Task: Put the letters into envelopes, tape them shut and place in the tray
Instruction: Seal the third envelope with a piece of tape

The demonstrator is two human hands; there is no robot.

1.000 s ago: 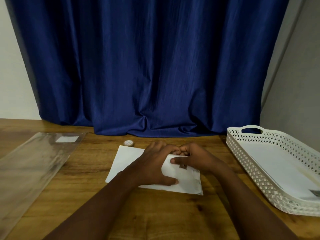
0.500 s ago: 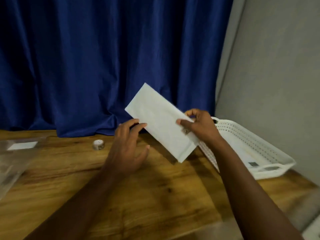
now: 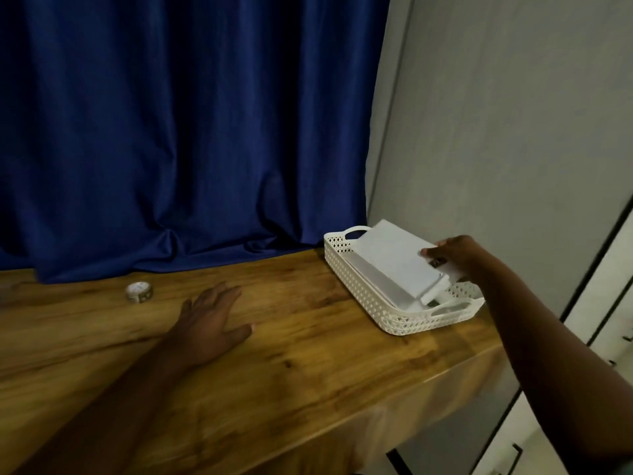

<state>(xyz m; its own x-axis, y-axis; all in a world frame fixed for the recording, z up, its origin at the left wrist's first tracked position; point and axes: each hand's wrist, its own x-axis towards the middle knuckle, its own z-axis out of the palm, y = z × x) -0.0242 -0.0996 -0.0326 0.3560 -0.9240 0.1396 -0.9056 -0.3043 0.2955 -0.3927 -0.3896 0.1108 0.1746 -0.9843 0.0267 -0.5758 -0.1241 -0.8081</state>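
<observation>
My right hand (image 3: 452, 257) pinches the near end of a white envelope (image 3: 394, 260) and holds it tilted over the white lattice tray (image 3: 356, 286) at the table's right end. Other white envelopes (image 3: 387, 291) lie in the tray beneath it. My left hand (image 3: 212, 320) rests flat on the wooden table (image 3: 291, 354) with straight spread fingers, holding nothing. A small roll of tape (image 3: 138, 291) sits on the table to the left of that hand.
A dark blue curtain (image 3: 188, 132) hangs behind the table. A grey wall (image 3: 513, 132) stands right behind the tray. The table's right edge drops off just past the tray, with white drawers (image 3: 603, 303) beyond it.
My right hand lifted the envelope off the table and carried it right, over the tray. My left hand let go and dropped flat onto the table. The view swung right.
</observation>
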